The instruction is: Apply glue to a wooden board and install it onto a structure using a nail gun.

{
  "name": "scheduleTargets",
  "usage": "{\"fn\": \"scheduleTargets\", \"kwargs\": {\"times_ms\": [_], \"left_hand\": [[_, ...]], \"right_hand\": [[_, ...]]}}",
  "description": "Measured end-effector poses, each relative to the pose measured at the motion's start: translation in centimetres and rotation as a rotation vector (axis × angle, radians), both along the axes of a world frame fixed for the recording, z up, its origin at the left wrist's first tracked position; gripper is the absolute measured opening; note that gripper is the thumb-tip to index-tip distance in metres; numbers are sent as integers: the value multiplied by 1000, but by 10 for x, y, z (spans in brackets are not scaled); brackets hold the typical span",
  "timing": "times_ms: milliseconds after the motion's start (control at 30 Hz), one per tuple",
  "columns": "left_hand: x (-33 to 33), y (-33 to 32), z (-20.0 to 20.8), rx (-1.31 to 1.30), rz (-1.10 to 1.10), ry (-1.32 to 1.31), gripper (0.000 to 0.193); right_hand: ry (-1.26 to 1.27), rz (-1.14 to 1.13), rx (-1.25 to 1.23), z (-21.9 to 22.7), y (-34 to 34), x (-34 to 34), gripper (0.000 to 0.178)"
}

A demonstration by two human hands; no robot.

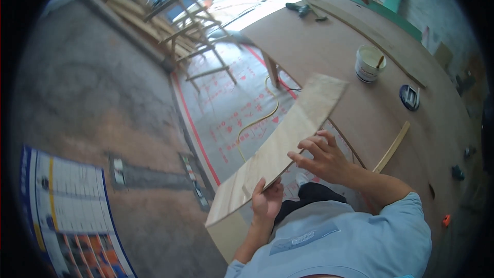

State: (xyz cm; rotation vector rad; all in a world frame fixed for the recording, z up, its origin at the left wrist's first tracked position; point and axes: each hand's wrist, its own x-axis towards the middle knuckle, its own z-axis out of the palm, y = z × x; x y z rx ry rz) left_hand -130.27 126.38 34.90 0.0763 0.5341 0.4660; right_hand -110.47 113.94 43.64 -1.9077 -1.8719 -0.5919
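Head view: a long pale board (280, 146) slants in the air over the bench's near edge. The left hand (267, 201) grips its lower edge, fingers closed around it; the right hand (321, 157) rests open-fingered on its side. A white bucket (369, 63) stands on the bench (329, 46) beyond.

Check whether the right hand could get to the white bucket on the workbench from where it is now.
Probably not without stepping closer: the right hand rests on the plywood board, while the white bucket stands farther along the workbench. Nothing blocks the way.
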Motion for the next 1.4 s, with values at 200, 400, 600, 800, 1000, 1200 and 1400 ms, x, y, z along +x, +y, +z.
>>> {"fn": "scheduleTargets", "kwargs": {"times_ms": [200,400,600,800,1000,1200,1400], "left_hand": [[6,92,-18,74,37,-43,40],[57,160,-60,-86,167,-20,40],[89,194,-97,-46,61,-138,40],[113,88,-36,180,120,110,43],[119,21,-49,172,156,326,40],[74,-9,-28,204,308,523,38],[51,13,-94,-39,444,645,35]], "right_hand": [[410,-313,56,-43,-44,27,56],[209,-1345,50,-85,-230,-12,64],[592,-2676,476,-164,-500,-32,71],[517,-2940,142,-236,-809,-53,86],[723,-2764,155,-274,-941,35,93],[947,-2321,5,-327,-896,104,62],[734,-1956,626,-369,-994,78,46]]}}
